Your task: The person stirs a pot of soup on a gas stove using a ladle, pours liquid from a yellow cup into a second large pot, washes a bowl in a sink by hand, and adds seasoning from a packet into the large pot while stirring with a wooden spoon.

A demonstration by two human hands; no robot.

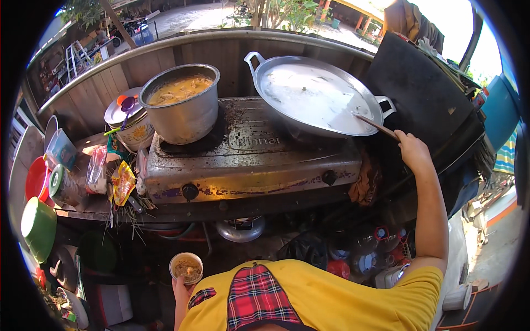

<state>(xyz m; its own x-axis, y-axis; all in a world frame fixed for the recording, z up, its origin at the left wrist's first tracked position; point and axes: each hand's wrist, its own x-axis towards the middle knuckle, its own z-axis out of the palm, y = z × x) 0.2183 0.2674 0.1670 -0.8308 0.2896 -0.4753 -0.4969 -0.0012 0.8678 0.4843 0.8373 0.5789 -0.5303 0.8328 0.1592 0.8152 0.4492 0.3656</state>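
My right hand [414, 151] grips the handle of a wooden utensil [379, 127], its far end dipped in white liquid in a large two-handled metal wok [319, 131]. The wok sits on the right side of a two-burner Rinnai gas stove [252, 169]. On the left burner stands a deep metal pot [186, 120] of yellowish-orange food with chunks. Low in front of my body, my left hand [181, 287] holds a small round cup [186, 269] with brownish, crumbly contents. The cup hides part of its fingers.
Left of the stove are a flowered container [138, 132] with a purple ladle [127, 105] on top, a yellow-red packet [123, 183], a green-lidded jar [58, 184] and a green basin [41, 231]. A dark panel [418, 87] leans right of the wok. A gas cylinder [240, 231] stands below.
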